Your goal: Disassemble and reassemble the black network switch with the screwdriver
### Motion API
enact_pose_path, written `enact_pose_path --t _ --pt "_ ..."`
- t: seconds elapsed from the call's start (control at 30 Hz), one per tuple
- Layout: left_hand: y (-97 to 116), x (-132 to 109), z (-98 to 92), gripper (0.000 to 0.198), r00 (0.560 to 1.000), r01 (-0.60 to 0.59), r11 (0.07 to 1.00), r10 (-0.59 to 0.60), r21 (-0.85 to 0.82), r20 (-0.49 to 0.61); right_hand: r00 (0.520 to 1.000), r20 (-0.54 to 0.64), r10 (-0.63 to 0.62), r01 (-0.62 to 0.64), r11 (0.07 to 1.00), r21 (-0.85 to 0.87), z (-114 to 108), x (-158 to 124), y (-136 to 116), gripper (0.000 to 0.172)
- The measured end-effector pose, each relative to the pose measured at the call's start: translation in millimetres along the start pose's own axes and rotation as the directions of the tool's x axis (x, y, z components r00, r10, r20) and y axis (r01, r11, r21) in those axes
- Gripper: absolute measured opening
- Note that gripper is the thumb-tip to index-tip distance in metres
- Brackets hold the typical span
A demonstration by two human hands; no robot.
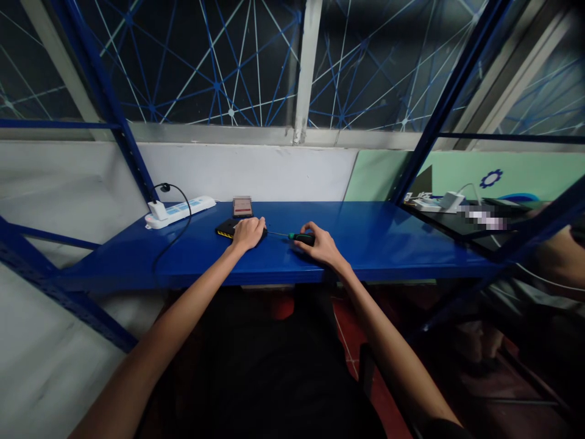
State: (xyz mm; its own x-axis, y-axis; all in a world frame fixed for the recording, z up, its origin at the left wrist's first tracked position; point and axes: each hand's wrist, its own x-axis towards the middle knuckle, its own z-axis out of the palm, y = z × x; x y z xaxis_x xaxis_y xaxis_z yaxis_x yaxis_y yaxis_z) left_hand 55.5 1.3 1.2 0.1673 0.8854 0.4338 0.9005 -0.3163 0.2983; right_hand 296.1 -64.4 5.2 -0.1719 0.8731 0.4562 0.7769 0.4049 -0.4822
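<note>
A flat black router-like box (224, 229) with a row of yellow ports along its front edge lies on the blue table. My left hand (248, 233) grips its right part, with the fingers curled over the edge and hiding much of it. Between the fingers of my right hand (320, 245) is a screwdriver (303, 238) with a black and green handle. It lies nearly level, and its thin shaft points left at the box's right side. Whether the tip touches the box I cannot tell.
Behind the box stands a small clear-topped case (242, 206). A white power strip (180, 211) with a plug and black cable (189, 210) sits at the table's left. Blue posts (432, 100) frame the table (365, 235). At far right, another person's arm (560, 256) is near a dark table.
</note>
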Motion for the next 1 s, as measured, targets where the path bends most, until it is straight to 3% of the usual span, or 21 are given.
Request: enact_pose_path --t 0.13,0.3,0.47,0.6,0.8,0.93,1.0 --pt "1 0 -1.2 0.057 1.000 -0.001 1.000 0.001 0.004 0.004 0.999 -0.040 -0.001 0.002 1.000 0.025 1 1 4 0.035" --pt "0 1 0.0 0.057 1.000 -0.003 1.000 0.003 0.008 0.007 0.996 -0.060 0.070 -0.079 0.986 -0.145 1 0 -3 0.054" --pt "0 1 0.5 0.057 1.000 -0.006 1.000 0.006 0.007 0.000 0.999 -0.043 0.026 -0.028 0.998 -0.051 0 -1 -2 0.038" --pt "-1 1 0.4 0.056 1.000 0.002 1.000 -0.002 0.012 -0.001 0.999 -0.032 0.022 -0.022 1.000 0.017 0 1 3 0.036" --pt "-1 1 2.0 0.057 1.000 -0.016 1.000 0.016 0.005 0.001 0.998 -0.045 0.050 -0.055 0.990 -0.128 2 1 -2 0.058" --pt "2 -1 -0.6 0.056 1.000 -0.002 1.000 0.002 0.008 -0.005 1.000 -0.021 0.022 -0.022 1.000 0.011 2 1 1 0.040" --pt "3 -1 -2.3 0.056 1.000 0.007 1.000 -0.007 0.015 0.003 1.000 -0.012 0.003 -0.002 0.995 0.099 3 2 6 0.040"
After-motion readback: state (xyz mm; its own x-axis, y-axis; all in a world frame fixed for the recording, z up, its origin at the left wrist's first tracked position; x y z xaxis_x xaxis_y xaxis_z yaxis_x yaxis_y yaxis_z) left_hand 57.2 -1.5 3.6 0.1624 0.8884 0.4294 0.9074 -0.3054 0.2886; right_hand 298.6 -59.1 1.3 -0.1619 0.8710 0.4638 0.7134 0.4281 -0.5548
